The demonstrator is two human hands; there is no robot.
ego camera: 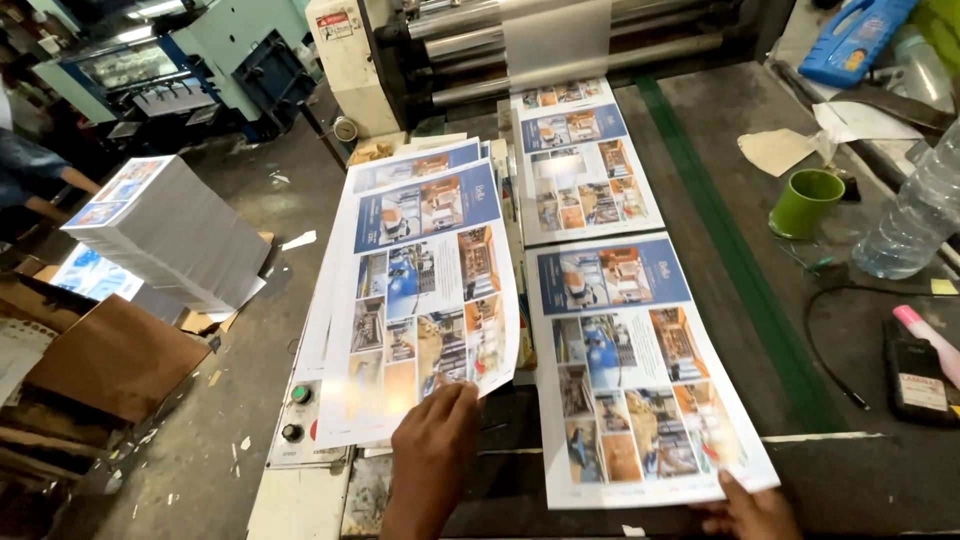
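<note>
My left hand [432, 455] is flat, fingers pressed on the bottom edge of the top glossy printed sheet with blue header and photo grid [425, 300], which lies on a loose pile of like sheets just left of the green stripe's table [880, 470]. No real grasp there, just holding it down. My right hand [748, 510] pinches the near corner of the laminated printed sheet [640, 370] lying flat on that table, fingers closed on its edge. Behind it, a second laminated sheet [580, 165] runs back into the grey roller machine [520, 50].

Containers, all right of the green stripe [740, 260]: green plastic cup [805, 202], upright, contents not visible from here; clear plastic water bottle [915, 215], tilted, partly full as far as I can tell. Far left of the table: tall stack of printed sheets [165, 230], open brown cardboard box [115, 355] below it, inside hidden.
</note>
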